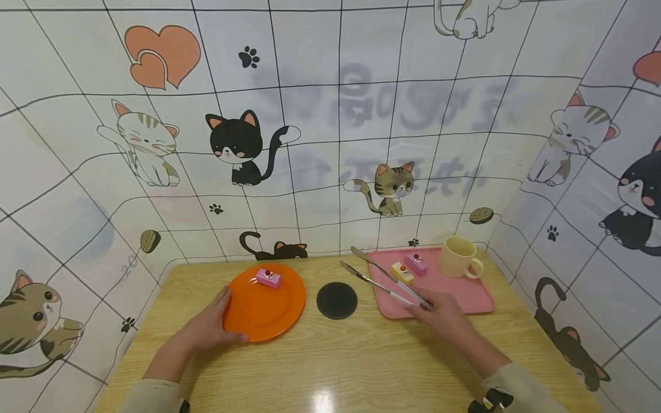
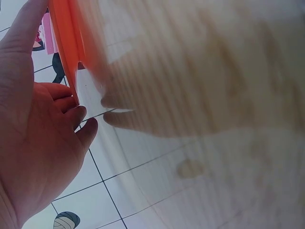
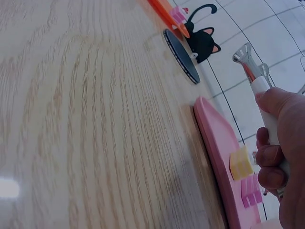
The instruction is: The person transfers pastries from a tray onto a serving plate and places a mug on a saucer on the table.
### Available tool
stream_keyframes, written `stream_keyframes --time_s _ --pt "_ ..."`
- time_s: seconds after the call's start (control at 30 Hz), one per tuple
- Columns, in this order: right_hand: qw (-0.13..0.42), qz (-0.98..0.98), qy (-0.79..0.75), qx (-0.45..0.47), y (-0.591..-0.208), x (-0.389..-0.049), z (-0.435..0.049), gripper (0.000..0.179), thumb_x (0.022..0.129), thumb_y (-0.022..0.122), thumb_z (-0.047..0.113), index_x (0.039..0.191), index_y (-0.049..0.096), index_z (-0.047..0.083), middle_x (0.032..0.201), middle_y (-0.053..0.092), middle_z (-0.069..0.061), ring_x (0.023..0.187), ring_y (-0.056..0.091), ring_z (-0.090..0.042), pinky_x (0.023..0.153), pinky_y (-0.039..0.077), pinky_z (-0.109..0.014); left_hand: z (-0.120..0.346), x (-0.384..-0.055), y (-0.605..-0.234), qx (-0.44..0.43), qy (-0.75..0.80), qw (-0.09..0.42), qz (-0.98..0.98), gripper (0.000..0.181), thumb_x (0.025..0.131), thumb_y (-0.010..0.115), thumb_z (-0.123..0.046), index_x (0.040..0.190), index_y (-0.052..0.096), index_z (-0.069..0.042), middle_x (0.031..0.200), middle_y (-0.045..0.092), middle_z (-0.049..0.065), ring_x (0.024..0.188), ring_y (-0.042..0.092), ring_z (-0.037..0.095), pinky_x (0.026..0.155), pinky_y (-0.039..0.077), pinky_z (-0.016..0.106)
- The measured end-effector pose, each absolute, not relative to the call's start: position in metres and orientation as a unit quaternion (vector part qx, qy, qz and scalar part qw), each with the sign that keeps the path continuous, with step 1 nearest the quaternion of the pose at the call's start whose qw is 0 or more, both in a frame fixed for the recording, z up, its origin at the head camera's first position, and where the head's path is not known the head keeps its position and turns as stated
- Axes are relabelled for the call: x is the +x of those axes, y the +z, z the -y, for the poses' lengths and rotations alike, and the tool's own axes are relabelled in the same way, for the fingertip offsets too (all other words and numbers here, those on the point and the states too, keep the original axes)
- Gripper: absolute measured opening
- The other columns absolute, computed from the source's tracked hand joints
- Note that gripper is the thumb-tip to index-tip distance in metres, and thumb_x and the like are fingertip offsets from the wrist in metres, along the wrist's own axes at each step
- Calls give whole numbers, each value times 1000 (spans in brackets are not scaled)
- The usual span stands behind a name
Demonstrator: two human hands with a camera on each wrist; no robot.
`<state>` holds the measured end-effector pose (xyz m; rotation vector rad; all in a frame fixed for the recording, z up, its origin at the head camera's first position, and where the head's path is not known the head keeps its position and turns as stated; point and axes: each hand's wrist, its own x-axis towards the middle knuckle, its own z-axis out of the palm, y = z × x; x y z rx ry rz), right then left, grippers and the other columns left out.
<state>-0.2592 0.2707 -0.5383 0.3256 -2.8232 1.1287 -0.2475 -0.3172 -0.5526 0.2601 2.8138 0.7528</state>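
Observation:
My left hand [image 1: 209,324] holds an orange plate [image 1: 289,315] by its near left edge, thumb and fingers curved round the rim. A pink toy cake piece [image 1: 269,279] with a red berry on top sits on the plate. Metal tongs [image 1: 383,285] with white grips are held in my right hand [image 1: 448,315], their two arms apart and tips pointing far left. Beneath them, on a pink tray [image 1: 477,301], lie a yellow toy cake piece [image 1: 402,273] and another pink cake piece [image 1: 416,264]. Nothing sits between the tong tips.
A round black coaster [image 1: 337,300] lies between plate and tray. At the tray's back right stands a pale yellow mug [image 1: 457,257], handle to the right. Cat-printed sheeting [image 1: 320,126] walls the wooden table [image 1: 310,373] at the back and sides.

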Motion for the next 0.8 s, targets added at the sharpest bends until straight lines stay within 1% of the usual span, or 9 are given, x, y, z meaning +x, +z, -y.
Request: stream_keyframes --time_s 0.1,0.27,0.3,0.4,0.57,0.67,0.73,0.8 --pt "47 926 362 98 -539 -258 -280 55 101 85 31 148 71 5 77 57 5 77 53 -16 64 46 -26 317 -247 -552 89 255 107 -957 142 78 94 -66 173 17 8 182 7 30 163 21 56 128 27 71" --pt "60 931 346 98 -541 -256 -293 52 101 85 35 145 74 10 74 54 6 73 50 -14 62 44 -26 317 -247 -552 84 257 111 -956 142 78 94 -66 173 17 6 182 7 29 164 21 56 128 27 71" --pt "67 932 342 100 -541 -255 -296 51 101 85 35 144 75 10 76 56 6 74 50 -14 62 44 -26 317 -247 -552 84 258 111 -956 142 78 94 -66 173 17 6 182 7 29 164 20 56 128 27 72" --pt "73 932 341 96 -541 -252 -302 50 101 85 35 143 75 9 75 57 6 72 50 -13 61 44 -26 317 -247 -552 83 259 112 -956 142 78 94 -66 173 16 6 182 7 29 164 20 56 128 26 72" --pt "61 934 343 79 -539 -247 -311 52 102 84 36 144 74 8 75 55 3 75 52 -16 63 45 -26 317 -247 -551 82 259 112 -956 143 77 94 -65 173 16 6 182 7 29 164 20 56 128 26 72" --pt "72 937 331 80 -540 -244 -317 51 102 84 37 143 75 8 85 66 0 83 57 -18 69 49 -29 317 -247 -550 81 260 114 -956 143 78 94 -64 173 16 6 182 7 29 164 20 56 128 26 72" --pt "86 940 320 83 -541 -243 -322 50 101 84 37 142 76 8 99 76 -4 91 64 -20 76 55 -35 316 -247 -549 79 260 115 -955 143 78 94 -65 174 16 6 182 7 28 164 20 56 128 26 71" --pt "100 942 309 86 -543 -241 -327 49 100 86 36 140 77 9 113 80 -6 100 67 -22 83 58 -41 316 -247 -549 78 260 116 -955 142 78 94 -64 173 16 6 182 7 28 164 20 55 128 26 71"
